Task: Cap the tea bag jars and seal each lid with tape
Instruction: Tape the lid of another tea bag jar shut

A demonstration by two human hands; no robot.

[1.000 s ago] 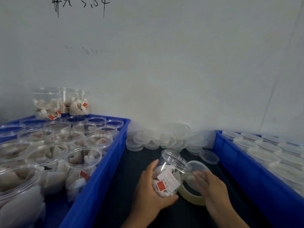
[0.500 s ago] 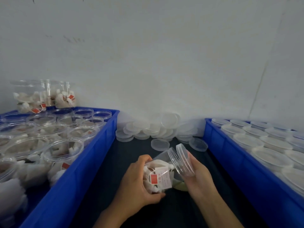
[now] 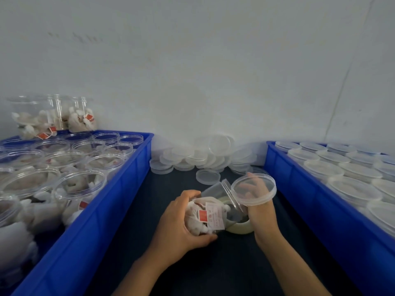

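Flanking the held jar: two blue crates (loose lids behind).

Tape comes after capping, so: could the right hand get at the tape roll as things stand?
Probably not yet: the right hand holds the lid, and the jar lies over the tape roll.

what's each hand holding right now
Left hand: holds the tea bag jar, tilted.
Right hand: holds a clear lid at the jar's mouth.

Left hand fingers curled in a grip; right hand raised, fingers pinching.
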